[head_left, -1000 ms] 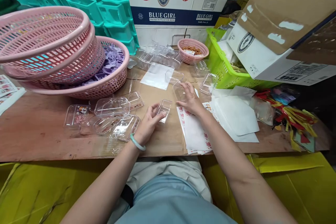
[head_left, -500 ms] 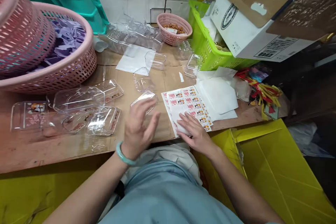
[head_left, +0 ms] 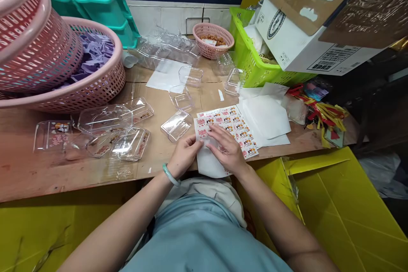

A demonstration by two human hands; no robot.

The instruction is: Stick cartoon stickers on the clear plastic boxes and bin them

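Note:
My left hand (head_left: 185,154), with a pale green bangle on its wrist, pinches the left edge of a sticker sheet (head_left: 240,132) between thumb and fingers. The sheet carries rows of cartoon cats and pink lettering; its lower left part (head_left: 208,165) is blank white. Over the sheet lies my right hand (head_left: 228,153), its fingers stretched out to the left and the thumb apart from them. Whether its fingertips hold a sticker I cannot tell. Just beyond my left hand lies a clear plastic box (head_left: 177,125), tilted on the cardboard.
Clear boxes with stickers (head_left: 132,144) lie at left, near a pink basket (head_left: 105,80) of purple pieces. White sheets (head_left: 267,114) lie at right. Behind stand a small pink basket (head_left: 212,49), a green crate (head_left: 258,68) and cartons (head_left: 296,46). A yellow box (head_left: 344,195) stands below right.
My left hand has come down and right, from open in the air to pinching the sheet's edge. The sheet's near end has shifted toward me. My right hand has moved slightly left.

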